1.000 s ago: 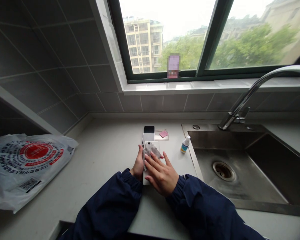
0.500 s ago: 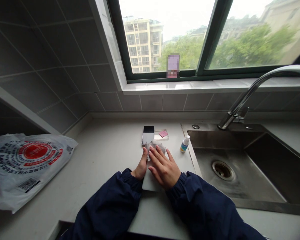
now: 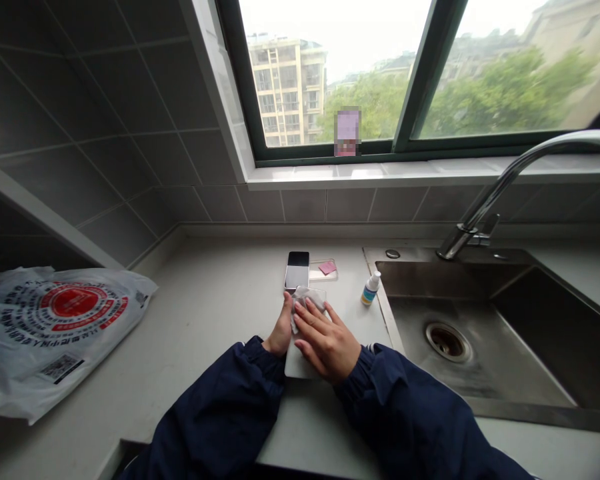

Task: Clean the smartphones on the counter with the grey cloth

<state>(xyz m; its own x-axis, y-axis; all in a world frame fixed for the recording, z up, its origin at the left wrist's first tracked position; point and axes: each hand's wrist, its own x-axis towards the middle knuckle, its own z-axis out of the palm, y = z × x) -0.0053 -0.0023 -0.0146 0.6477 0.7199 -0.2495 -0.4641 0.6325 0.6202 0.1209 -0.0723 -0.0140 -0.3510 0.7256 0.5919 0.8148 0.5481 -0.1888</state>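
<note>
Since the earlier frame the right hand (image 3: 325, 345) has slid a little toward the near end of the white phone (image 3: 304, 357), its fingers now flatter, and the grey cloth (image 3: 306, 303) sits slightly lower on the phone's far end. The left hand (image 3: 281, 331) stands upright along the phone's left edge, its grip closed on that edge, with the fingertips hidden behind the cloth. The right hand's grip is loose: its fingers lie spread and pressed over the cloth, not clenched.

The phone lies flat near the counter's (image 3: 205, 300) front edge, between the plastic bag (image 3: 55, 333) and the stainless sink (image 3: 445, 280). Its long axis runs front to back, with the far end pointing toward the window (image 3: 330, 73).

The cloth covers the far end, while the near end shows bare and pale, so the rubbing looks partway through. Beyond it, near the back of the counter, lie a dark-and-silver phone (image 3: 297, 270) and a clear tray (image 3: 323, 269) holding a pink square (image 3: 327, 268). A small blue-labelled bottle (image 3: 371, 289) stands upright near the sink's left rim, and nothing touches it. Whether the cloth is damp cannot be told.
</note>
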